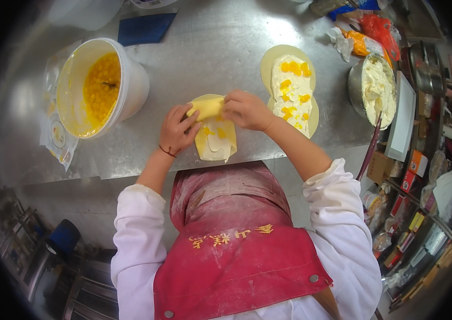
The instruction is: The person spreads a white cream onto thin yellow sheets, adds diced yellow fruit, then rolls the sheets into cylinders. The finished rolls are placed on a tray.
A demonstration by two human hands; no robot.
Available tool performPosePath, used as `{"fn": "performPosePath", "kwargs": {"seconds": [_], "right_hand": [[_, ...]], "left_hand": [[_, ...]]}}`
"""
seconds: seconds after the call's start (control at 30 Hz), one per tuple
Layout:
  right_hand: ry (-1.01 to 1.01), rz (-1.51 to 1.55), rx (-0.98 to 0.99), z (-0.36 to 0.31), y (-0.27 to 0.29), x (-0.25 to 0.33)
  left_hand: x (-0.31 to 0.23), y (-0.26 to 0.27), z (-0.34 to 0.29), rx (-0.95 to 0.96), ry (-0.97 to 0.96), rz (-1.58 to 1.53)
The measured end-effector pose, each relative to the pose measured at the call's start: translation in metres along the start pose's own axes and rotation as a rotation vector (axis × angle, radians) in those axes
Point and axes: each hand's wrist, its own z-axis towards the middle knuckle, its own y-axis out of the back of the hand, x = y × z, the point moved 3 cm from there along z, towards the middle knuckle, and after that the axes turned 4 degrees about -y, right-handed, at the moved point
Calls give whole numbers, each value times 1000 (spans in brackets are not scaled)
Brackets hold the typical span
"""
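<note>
Both my hands grip the far end of a thin yellow crepe [216, 145], which is folded over into a roll there. My left hand [178, 128] curls its fingers round the roll's left end. On the right end, my right hand [247, 110] pinches with fingers and thumb. White cream and yellow fruit pieces show on the unrolled part nearest me. To the right lie two overlapping round crepes [314, 110], spread with a strip of cream [293, 88] and dotted with fruit chunks.
A white bucket [137, 82] of yellow fruit pieces stands on the left of the metal table [204, 42]. At the right, a metal bowl [357, 88] of cream holds a long dark-handled tool [372, 141]. Bags [379, 32] lie beyond it; shelving with boxes [417, 162] stands further right.
</note>
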Motion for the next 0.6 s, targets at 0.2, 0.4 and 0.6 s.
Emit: {"fn": "performPosePath", "kwargs": {"seconds": [0.2, 0.4, 0.6], "right_hand": [[-390, 144, -151, -2, -10, -4], [-495, 120, -94, -2, -12, -8], [-712, 157, 75, 6, -16, -12]], "left_hand": [[4, -18, -11, -126, 423, -230], [13, -27, -18, -129, 561, -208], [23, -21, -18, -15, 528, -208]]}}
